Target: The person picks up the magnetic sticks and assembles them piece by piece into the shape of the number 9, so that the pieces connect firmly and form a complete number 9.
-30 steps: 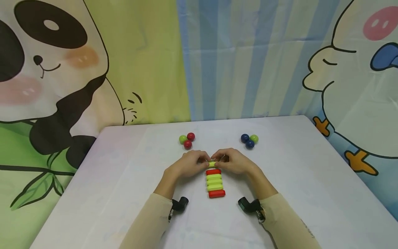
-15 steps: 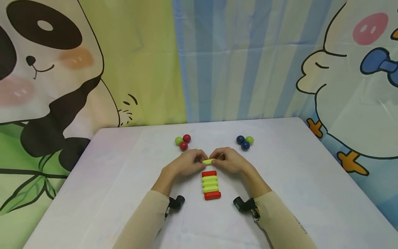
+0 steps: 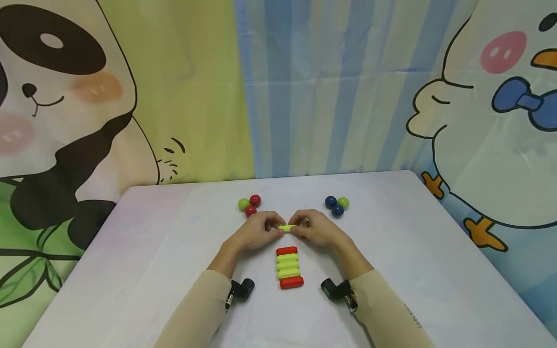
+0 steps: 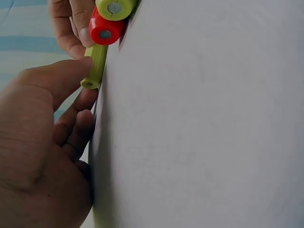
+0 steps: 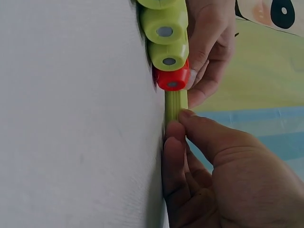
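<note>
A yellow-green magnetic rod [image 3: 285, 228] lies crosswise between my two hands, just beyond a row of similar rods. My left hand [image 3: 260, 231] pinches its left end between thumb and fingers. At the other end, the thumb and fingers of my right hand [image 3: 318, 228] do the same. Nearer to me the row has a far red rod [image 3: 286, 251], several yellow-green rods [image 3: 288, 266] side by side, and a near red rod [image 3: 291, 282]. Grey round metal inserts show in the ends, as on the red rod [image 5: 172, 80] in the right wrist view.
Beyond my left hand sits a cluster of two red balls [image 3: 255, 200] and a green ball [image 3: 243, 204]. Past my right hand are two dark blue balls [image 3: 337, 210] with another green ball [image 3: 343, 202]. A printed curtain [image 3: 300, 87] hangs behind the white table [image 3: 165, 270].
Both hands have shifted the held yellow-green rod away from me, widening the gap to the red rod at the far end of the row. The head view has turned slightly; balls and row stay put.
</note>
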A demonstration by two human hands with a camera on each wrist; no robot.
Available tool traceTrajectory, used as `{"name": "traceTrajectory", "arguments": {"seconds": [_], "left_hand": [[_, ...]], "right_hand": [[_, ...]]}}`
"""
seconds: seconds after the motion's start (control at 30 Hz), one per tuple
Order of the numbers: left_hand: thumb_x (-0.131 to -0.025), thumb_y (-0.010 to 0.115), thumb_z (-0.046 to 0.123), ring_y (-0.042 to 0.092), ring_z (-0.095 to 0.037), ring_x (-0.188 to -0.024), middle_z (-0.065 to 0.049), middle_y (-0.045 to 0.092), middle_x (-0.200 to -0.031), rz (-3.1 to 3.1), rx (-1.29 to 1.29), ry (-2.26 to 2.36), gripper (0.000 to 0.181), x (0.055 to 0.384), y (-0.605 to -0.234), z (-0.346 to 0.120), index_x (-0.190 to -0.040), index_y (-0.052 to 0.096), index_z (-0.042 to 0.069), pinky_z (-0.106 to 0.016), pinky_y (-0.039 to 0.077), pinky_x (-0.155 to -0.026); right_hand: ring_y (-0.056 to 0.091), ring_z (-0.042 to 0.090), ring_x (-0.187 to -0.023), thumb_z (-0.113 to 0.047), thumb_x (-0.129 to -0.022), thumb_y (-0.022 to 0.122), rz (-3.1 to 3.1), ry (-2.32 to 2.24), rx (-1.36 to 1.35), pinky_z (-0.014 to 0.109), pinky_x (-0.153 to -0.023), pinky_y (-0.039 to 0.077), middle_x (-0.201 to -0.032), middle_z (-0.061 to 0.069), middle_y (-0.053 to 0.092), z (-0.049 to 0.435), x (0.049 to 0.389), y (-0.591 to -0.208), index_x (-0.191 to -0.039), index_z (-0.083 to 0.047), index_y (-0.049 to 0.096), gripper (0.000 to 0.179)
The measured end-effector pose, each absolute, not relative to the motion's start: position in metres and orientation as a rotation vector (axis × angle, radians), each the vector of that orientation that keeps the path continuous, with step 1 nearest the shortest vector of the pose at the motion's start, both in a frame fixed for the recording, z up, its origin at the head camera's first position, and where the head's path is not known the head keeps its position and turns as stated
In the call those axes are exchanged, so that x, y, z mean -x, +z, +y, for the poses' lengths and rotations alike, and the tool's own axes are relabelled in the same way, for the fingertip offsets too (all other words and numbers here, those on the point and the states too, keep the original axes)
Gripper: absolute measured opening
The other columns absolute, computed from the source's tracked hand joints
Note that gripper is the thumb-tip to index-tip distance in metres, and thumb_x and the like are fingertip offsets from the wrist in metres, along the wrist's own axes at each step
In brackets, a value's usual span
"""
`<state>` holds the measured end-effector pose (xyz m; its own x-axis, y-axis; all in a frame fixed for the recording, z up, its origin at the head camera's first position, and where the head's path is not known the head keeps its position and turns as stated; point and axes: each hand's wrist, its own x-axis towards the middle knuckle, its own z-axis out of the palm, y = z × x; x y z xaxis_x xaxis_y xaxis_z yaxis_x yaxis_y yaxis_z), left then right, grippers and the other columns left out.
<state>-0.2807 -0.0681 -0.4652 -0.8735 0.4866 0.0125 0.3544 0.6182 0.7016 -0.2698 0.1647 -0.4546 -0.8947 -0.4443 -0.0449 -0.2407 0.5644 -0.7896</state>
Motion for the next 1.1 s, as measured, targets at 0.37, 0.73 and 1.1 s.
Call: {"name": "traceTrajectory", "arguments": {"seconds": [0.37, 0.73, 1.1], "left_hand": [[-0.094, 0.076, 0.023, 0.056, -0.016, -0.094, 0.006, 0.063, -0.096, 2.711, -0.647, 1.162, 0.017, 0.280, -0.467, -0.074, -0.111, 0.073, 0.024, -0.032, 0.049, -0.085], [-0.095, 0.075, 0.027, 0.057, -0.016, -0.095, 0.008, 0.064, -0.099, 2.691, -0.617, 1.147, 0.017, 0.278, -0.473, -0.061, -0.112, 0.073, 0.026, -0.031, 0.050, -0.085], [-0.094, 0.075, 0.028, 0.057, -0.018, -0.096, 0.007, 0.065, -0.101, 2.687, -0.590, 1.146, 0.020, 0.278, -0.468, -0.067, -0.113, 0.072, 0.027, -0.032, 0.050, -0.085]], "right_hand": [[0.065, 0.016, -0.072, -0.015, -0.099, 0.068, 2.513, -1.273, 0.544, 0.032, -0.067, 0.058, -0.105, 0.006, 0.064, 0.157, 0.278, -0.455, -0.109, -0.013, 0.070, 0.011], [0.065, 0.017, -0.076, -0.018, -0.102, 0.065, 2.578, -1.149, 0.581, 0.032, -0.070, 0.057, -0.114, 0.007, 0.066, 0.174, 0.268, -0.439, -0.117, -0.011, 0.068, 0.018], [0.062, 0.023, -0.100, -0.017, -0.097, 0.071, 2.866, -0.995, 0.722, 0.037, -0.082, 0.053, -0.119, 0.010, 0.068, 0.198, 0.268, -0.422, -0.124, -0.007, 0.068, 0.028]]}}
